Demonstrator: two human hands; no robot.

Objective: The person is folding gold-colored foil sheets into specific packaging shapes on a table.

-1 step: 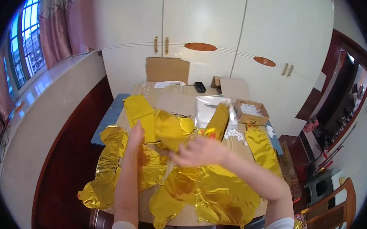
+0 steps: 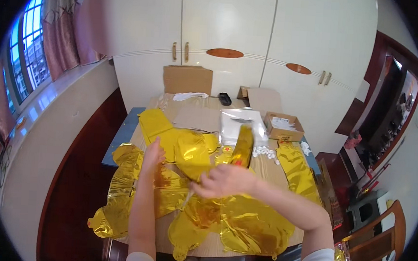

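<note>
My left hand [image 2: 154, 157] is closed at the near left edge of a flat gold foil balloon [image 2: 170, 142], its fingers pinched on the foil. My right hand [image 2: 227, 180] is closed on gold foil too, its fingers curled over the near right part. A narrow folded gold strip [image 2: 243, 144] with a red mark stands up behind the right hand; whether it belongs to the same balloon I cannot tell. More flat gold foil balloons lie below and around: one on the left [image 2: 125, 192], one near the front [image 2: 256, 224], one at the right [image 2: 295, 167].
Clear plastic sheets or bags [image 2: 238, 120] lie at the back of the wooden table [image 2: 266, 177], beside an open cardboard box [image 2: 285, 128]. Small white pieces [image 2: 263, 152] are scattered in front. A black object [image 2: 225, 99] and cardboard [image 2: 188, 80] stand near the white cabinet. A wooden chair [image 2: 389, 237] is at right.
The folded gold strip behind my right hand has swung more upright and shifted slightly left. The foil between my hands has moved a little. My left hand stays almost in place.
</note>
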